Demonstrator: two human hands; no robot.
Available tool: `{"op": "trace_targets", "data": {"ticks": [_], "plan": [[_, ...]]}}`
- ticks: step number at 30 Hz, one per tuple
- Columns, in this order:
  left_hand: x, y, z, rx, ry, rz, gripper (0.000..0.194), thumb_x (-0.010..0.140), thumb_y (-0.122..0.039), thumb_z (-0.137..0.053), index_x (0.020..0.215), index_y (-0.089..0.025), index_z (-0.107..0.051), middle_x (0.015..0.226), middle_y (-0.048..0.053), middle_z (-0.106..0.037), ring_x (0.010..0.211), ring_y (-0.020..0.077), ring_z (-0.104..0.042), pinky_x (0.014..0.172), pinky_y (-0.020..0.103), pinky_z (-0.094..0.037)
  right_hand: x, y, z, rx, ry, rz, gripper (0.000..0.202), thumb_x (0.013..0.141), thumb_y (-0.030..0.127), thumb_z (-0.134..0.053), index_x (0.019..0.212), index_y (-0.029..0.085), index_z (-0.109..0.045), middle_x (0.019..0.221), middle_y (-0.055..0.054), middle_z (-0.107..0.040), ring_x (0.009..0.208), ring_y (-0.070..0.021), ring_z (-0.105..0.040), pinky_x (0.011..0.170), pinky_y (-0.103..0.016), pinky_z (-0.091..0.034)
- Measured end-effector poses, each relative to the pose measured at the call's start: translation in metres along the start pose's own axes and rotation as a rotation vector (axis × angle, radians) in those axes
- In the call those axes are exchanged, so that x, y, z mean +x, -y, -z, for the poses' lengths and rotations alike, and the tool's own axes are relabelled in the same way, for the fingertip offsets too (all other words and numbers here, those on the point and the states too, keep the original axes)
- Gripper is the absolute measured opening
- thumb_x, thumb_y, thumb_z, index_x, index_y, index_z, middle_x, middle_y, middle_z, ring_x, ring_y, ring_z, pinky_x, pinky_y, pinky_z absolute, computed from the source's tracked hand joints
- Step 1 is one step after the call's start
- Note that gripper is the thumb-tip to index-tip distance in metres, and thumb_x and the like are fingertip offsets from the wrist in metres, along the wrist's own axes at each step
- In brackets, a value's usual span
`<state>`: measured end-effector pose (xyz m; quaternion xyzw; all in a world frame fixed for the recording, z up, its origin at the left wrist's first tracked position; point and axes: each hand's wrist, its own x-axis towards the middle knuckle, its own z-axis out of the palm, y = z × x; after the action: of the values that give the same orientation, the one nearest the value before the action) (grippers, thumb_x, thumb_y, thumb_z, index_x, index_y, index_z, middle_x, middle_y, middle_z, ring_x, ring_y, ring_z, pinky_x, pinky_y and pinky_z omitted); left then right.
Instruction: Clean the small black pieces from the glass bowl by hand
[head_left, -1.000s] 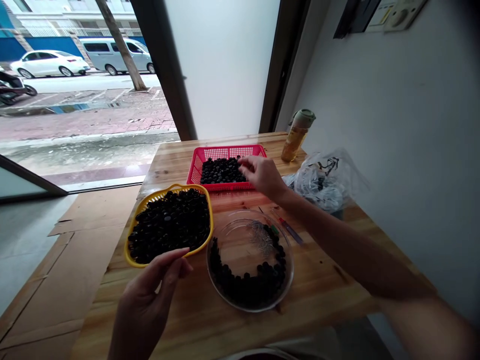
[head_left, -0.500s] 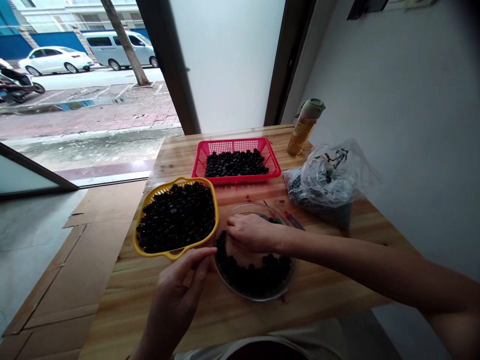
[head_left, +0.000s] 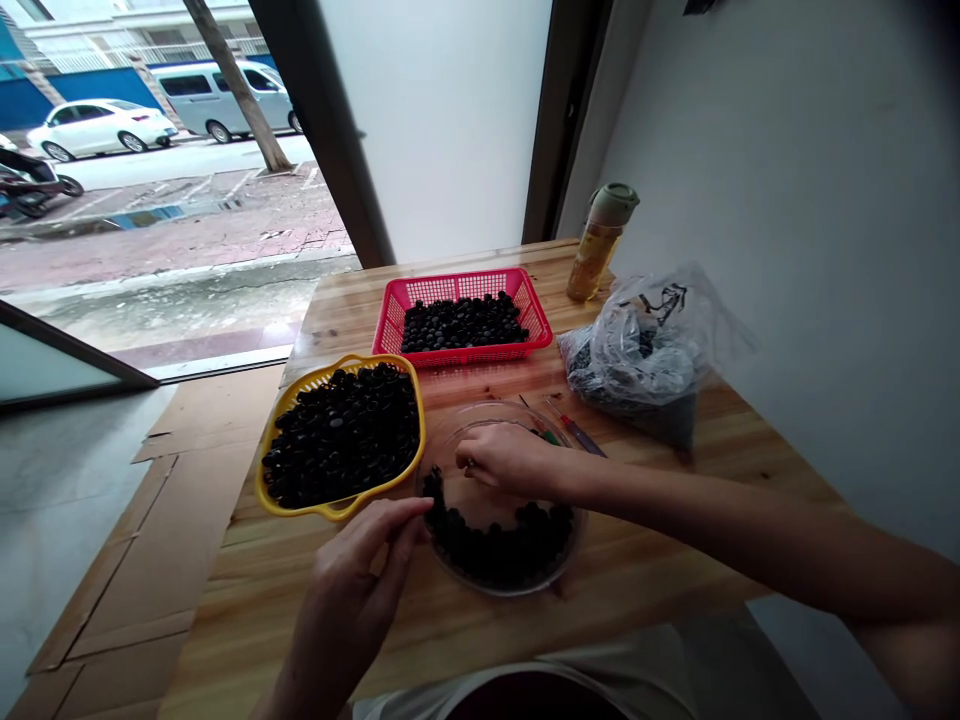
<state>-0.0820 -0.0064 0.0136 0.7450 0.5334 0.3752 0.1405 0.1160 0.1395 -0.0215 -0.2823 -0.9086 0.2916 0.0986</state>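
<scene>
My left hand [head_left: 360, 570] is at the left rim of a round clear plastic dish [head_left: 551, 582], its thumb and forefinger pinched together. Whatever lies between those fingertips, if anything, is too small to tell. Over the middle of the dish, my right hand [head_left: 506, 460] has its fingers curled closed, with a tiny speck showing at the tips that I cannot name. Small round black pieces [head_left: 502, 555] form a curved heap along the near side of the dish. Two thin tools, one with a green handle [head_left: 550, 436] and one with a red and dark handle [head_left: 581, 432], lie by its far right edge.
A yellow basket [head_left: 264, 488] full of black ring-like pieces stands left of the dish. Behind is a red basket [head_left: 465, 356] holding black rounded pieces. A filled clear plastic bag [head_left: 637, 350] and a drink bottle [head_left: 600, 245] stand at the right of the wooden table [head_left: 300, 620].
The view has shifted slightly, so the table's things sit a little further left. My right hand's fingertips have turned a little, and a small speck now shows there. My left hand keeps its pinch.
</scene>
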Motion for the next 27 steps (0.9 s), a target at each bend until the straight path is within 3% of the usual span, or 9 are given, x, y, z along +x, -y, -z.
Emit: {"op": "trace_targets", "data": {"ticks": [3,6,8,11,17,21,27], "plan": [[0.012,0.002,-0.006,0.173,0.09,-0.131,0.021,0.102,-0.011,-0.053,0.111,-0.02,-0.069,0.09,0.005,-0.078,0.08,0.0201,-0.075,0.073,0.028,-0.06,-0.03,0.001,0.012,0.173,-0.108,-0.028,0.013,0.096,0.013,-0.064,0.102,0.016,-0.076,0.094,-0.007,-0.079,0.082,-0.0185,-0.073,0.074,-0.027,-0.055],[0.034,0.002,-0.02,0.392,0.356,-0.126,0.031,0.096,-0.001,-0.046,0.107,-0.016,-0.071,0.097,0.012,-0.076,0.089,0.0292,-0.072,0.079,0.041,-0.06,-0.057,0.003,0.019,0.356,-0.218,-0.111,0.023,0.103,0.019,-0.051,0.115,0.015,-0.07,0.084,-0.003,-0.073,0.062,-0.012,-0.068,0.057,-0.021,-0.055],[0.052,0.001,-0.034,0.467,0.551,-0.062,0.035,0.09,0.004,-0.046,0.103,-0.015,-0.071,0.102,0.015,-0.075,0.095,0.0321,-0.071,0.083,0.045,-0.059,-0.071,0.005,0.021,0.593,-0.312,-0.168,0.025,0.101,0.024,-0.051,0.115,0.015,-0.069,0.079,0.0,-0.067,0.059,-0.0113,-0.066,0.054,-0.021,-0.056],[0.073,0.002,-0.058,0.435,0.667,-0.074,0.03,0.09,0.0,-0.052,0.103,-0.018,-0.073,0.104,0.012,-0.074,0.099,0.0299,-0.072,0.087,0.041,-0.058,-0.087,0.009,0.023,0.936,-0.435,-0.225,0.02,0.091,0.028,-0.063,0.108,0.018,-0.071,0.078,0.001,-0.065,0.058,-0.0103,-0.063,0.053,-0.021,-0.057],[0.086,0.019,-0.088,0.379,0.722,-0.072,0.014,0.091,-0.012,-0.062,0.095,-0.019,-0.074,0.096,0.008,-0.072,0.079,0.0233,-0.073,0.071,0.031,-0.056,-0.113,0.022,0.022,1.091,-0.512,-0.297,0.017,0.081,0.022,-0.074,0.093,0.02,-0.062,0.069,0.005,-0.064,0.054,-0.0094,-0.059,0.049,-0.019,-0.053],[0.085,0.025,-0.09,0.366,0.709,-0.05,0.022,0.09,-0.007,-0.056,0.079,-0.019,-0.07,0.087,0.004,-0.069,0.073,0.0198,-0.07,0.068,0.028,-0.053,-0.12,0.025,0.01,1.194,-0.499,-0.293,0.018,0.084,0.027,-0.076,0.093,0.02,-0.063,0.071,0.003,-0.065,0.056,-0.0098,-0.06,0.05,-0.019,-0.054],[0.077,0.014,-0.083,0.346,0.636,-0.021,0.018,0.087,-0.007,-0.057,0.076,-0.019,-0.063,0.083,0.005,-0.068,0.068,0.0209,-0.068,0.063,0.03,-0.05,-0.119,0.018,-0.019,1.304,-0.557,-0.299,0.027,0.086,0.04,-0.08,0.097,0.019,-0.065,0.083,-0.002,-0.073,0.057,-0.0097,-0.061,0.049,-0.02,-0.055]]}}
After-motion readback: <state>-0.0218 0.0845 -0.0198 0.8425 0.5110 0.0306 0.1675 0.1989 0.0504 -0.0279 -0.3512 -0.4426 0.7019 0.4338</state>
